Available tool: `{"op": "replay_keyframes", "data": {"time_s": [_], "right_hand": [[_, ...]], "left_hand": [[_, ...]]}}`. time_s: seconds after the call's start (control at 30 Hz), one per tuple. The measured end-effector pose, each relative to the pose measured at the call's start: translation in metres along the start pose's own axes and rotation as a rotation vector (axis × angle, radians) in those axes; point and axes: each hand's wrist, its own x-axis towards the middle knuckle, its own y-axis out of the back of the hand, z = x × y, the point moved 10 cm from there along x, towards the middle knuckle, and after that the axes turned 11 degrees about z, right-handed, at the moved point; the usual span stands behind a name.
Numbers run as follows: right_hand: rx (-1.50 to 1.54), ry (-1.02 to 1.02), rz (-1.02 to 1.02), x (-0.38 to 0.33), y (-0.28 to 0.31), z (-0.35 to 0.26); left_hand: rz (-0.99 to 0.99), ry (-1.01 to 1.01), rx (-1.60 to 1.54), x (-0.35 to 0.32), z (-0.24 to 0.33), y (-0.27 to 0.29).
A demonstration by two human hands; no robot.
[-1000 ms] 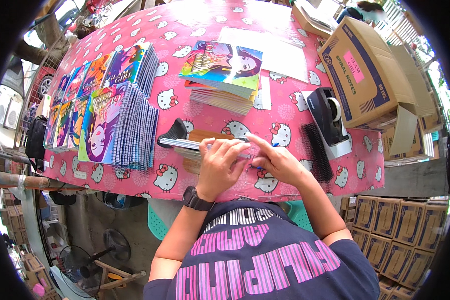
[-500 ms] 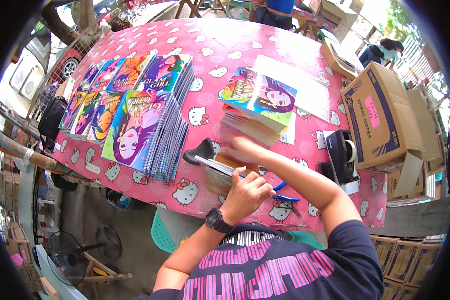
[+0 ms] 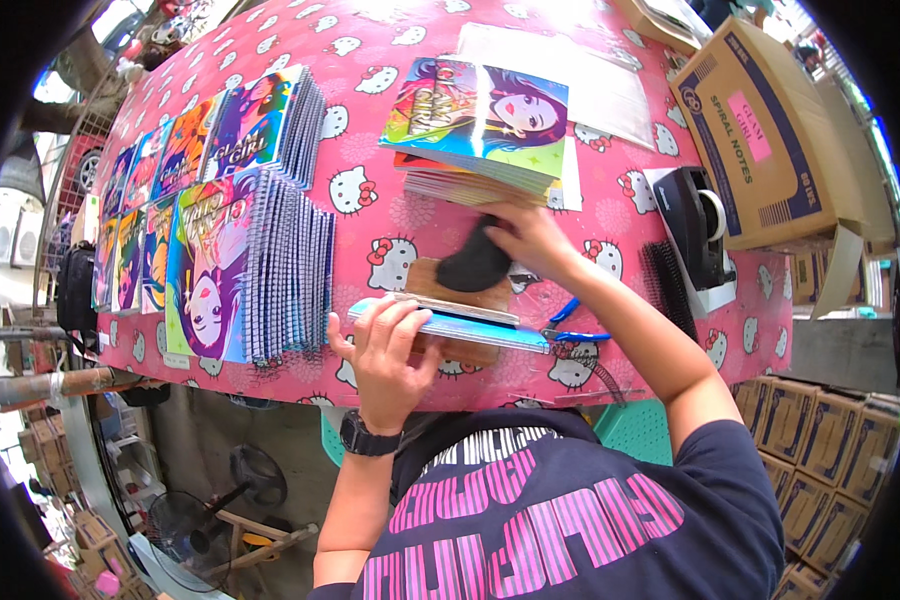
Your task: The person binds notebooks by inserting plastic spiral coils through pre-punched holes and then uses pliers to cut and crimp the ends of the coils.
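My left hand (image 3: 385, 345) grips a blue-covered notebook (image 3: 485, 331), held edge-on at the table's near side. Its fingers lie over the upper edge, with the thumb apart at the left. Beneath and behind the notebook lies a brown wooden block (image 3: 425, 282). Just above the block, my right hand (image 3: 532, 240) is closed on a smooth, black, curved object (image 3: 473, 258) whose kind I cannot make out. Blue-handled pliers (image 3: 575, 322) rest right of the notebook. A pile of glossy-covered notebooks (image 3: 490, 110) stands beyond my right hand.
Spiral-bound notebooks (image 3: 295, 270) stand in several stacks at the left. Black plastic coils (image 3: 667, 287) lie beside a black tape dispenser (image 3: 688, 225) at the right. Behind them is an open cardboard box (image 3: 760, 140). White sheets (image 3: 600, 85) lie at the far side of the pink-covered table.
My right hand has taken hold of the black object, which lay left of the block, and brought it right. My left hand has moved left, and the notebook now shows its blue cover.
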Motion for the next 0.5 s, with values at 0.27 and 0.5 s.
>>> {"op": "replay_keyframes", "data": {"time_s": [0.27,0.5], "right_hand": [[-0.198,0.065,0.341,-0.094,0.055,0.055],[-0.395,0.099,0.115,-0.101,0.029,0.052]], "left_hand": [[-0.206,-0.200,-0.232,0.001,0.097,-0.050],[-0.241,-0.176,-0.228,0.018,0.107,-0.058]]}}
